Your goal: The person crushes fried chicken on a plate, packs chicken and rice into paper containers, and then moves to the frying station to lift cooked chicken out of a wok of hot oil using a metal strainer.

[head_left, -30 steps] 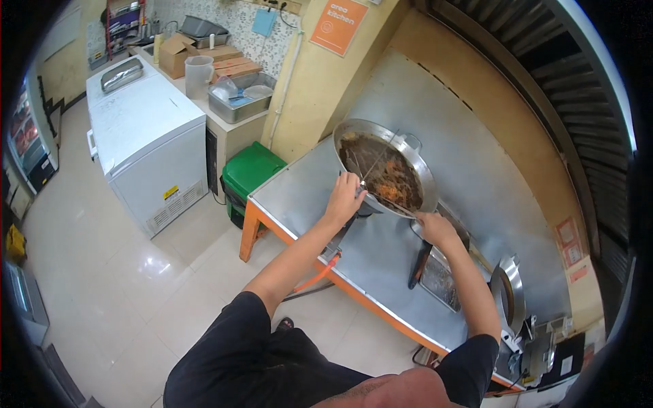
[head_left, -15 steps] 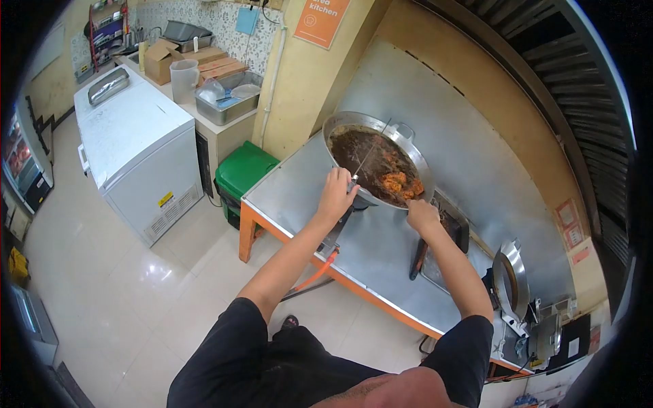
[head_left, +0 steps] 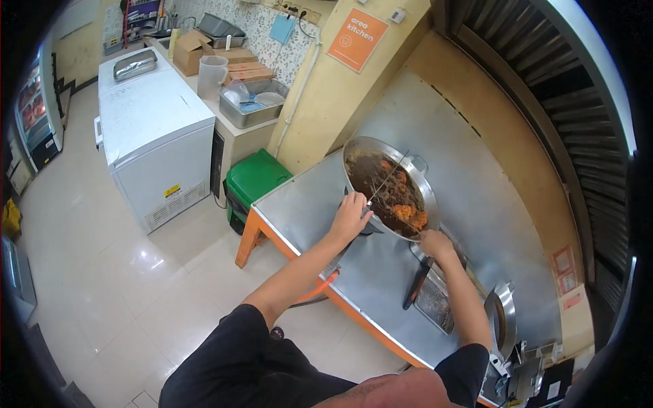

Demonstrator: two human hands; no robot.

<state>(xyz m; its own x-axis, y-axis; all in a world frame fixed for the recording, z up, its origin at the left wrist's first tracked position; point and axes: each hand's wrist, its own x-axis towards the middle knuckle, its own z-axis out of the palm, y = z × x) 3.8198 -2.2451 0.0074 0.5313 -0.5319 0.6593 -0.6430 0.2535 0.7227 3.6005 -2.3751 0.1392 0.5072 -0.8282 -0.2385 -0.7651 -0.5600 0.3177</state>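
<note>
A large metal wok (head_left: pixel 428 197) holds dark bubbling oil with orange-brown battered fried pieces (head_left: pixel 410 215) in it. At its near-left rim, my left hand (head_left: pixel 350 217) is closed around the handle end of a thin metal rod (head_left: pixel 389 178), which slants across the wok to the far side. My right hand (head_left: pixel 437 246) is closed at the near-right rim, beside the fried pieces. What it grips is mostly hidden by the fingers. A black-handled utensil (head_left: pixel 417 283) lies just below my right hand, partly over a metal tray (head_left: pixel 435 309).
The wok stands on a metal-topped table (head_left: pixel 381 272) with orange legs. A second wok (head_left: pixel 503 319) is at the right. On the left are a green bin (head_left: pixel 257 178), a white chest freezer (head_left: pixel 160 129) and a counter with a steel pan (head_left: pixel 253 115). An orange hose (head_left: pixel 318 287) hangs at the table's front edge.
The view has shifted, so the scene sits lower and the wok further right. Both hands stay closed at the wok's rim. The rod still crosses the wok, and the orange pieces are more spread out.
</note>
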